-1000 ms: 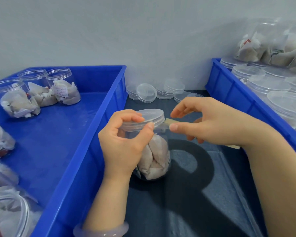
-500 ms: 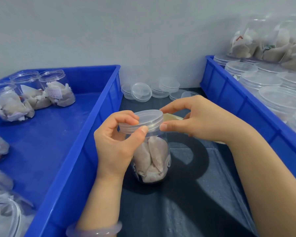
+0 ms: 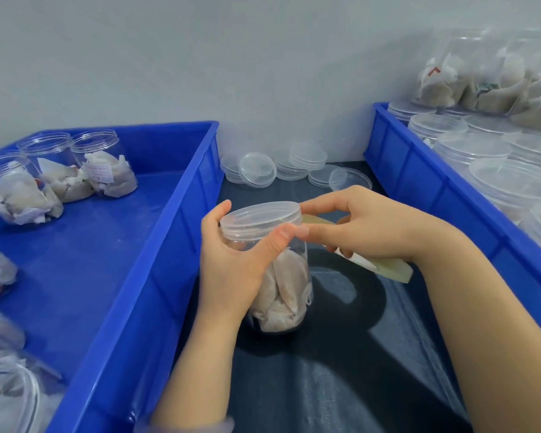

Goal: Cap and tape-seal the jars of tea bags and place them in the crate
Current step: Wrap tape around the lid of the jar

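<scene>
The jar point(image 3: 286, 285) stands upright on the dark counter point(image 3: 341, 370) right in front of me, between the 2 blue crates, with its clear lid point(image 3: 260, 218) already on. My left hand point(image 3: 231, 267) wraps the neck from the left, fingers curled behind and the thumb pressed on the front of the lid's rim. My right hand point(image 3: 366, 226) meets it from the other side: thumb and forefinger pinch in at the rim, while the remaining fingers curl round the yellowish tape roll point(image 3: 394, 270) tucked under the palm. I cannot make out the strip of tape itself.

I judge this jar light, thin-walled and slick. The tea bags inside are soft and weigh little, so it would tip or spin easily. The neck just under the lid is the stiff place to hold. Squeezing the belly would likely flex it.

The left crate point(image 3: 169, 260) carries uncapped jars point(image 3: 103, 164) of tea bags, 3 of them together at its far end. The right crate point(image 3: 419, 170) holds capped jars point(image 3: 472, 148), so I take that one as where this jar belongs. Loose lids point(image 3: 256, 170) lie farthest away, against the wall.
</scene>
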A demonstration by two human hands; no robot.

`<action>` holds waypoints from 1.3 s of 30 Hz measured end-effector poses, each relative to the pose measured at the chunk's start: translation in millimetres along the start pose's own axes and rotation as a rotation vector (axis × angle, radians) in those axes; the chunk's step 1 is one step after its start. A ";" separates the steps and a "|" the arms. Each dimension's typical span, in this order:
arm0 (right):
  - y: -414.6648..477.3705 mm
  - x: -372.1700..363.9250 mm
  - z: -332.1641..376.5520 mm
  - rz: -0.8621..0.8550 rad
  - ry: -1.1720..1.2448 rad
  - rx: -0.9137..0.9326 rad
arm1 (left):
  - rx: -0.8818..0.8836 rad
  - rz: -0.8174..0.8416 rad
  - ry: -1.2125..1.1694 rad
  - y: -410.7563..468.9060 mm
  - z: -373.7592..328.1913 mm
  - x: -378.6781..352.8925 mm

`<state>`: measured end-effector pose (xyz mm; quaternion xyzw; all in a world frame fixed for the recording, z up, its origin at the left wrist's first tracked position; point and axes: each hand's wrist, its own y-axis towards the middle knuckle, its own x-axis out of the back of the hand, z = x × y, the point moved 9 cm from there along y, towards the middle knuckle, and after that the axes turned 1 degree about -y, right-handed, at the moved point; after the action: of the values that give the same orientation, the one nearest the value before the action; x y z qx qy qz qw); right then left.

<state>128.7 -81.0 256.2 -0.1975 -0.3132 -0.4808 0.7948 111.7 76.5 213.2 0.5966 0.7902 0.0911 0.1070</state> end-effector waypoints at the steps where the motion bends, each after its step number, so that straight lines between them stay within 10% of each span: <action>1: -2.1 -0.1 -1.4 0.023 0.009 -0.014 | -0.019 0.014 -0.008 1.3 -0.6 -0.2; 26: -10.0 5.6 -4.7 0.052 0.082 -0.047 | 0.237 0.367 -0.409 -17.1 12.3 -33.3; 39: -4.1 3.9 -0.3 -0.031 -0.064 -0.130 | 0.092 0.115 -0.046 -8.9 2.0 -17.1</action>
<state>126.6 -85.6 258.7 -0.2591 -0.3098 -0.5057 0.7623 108.6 57.7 209.8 0.6471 0.7553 0.0472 0.0921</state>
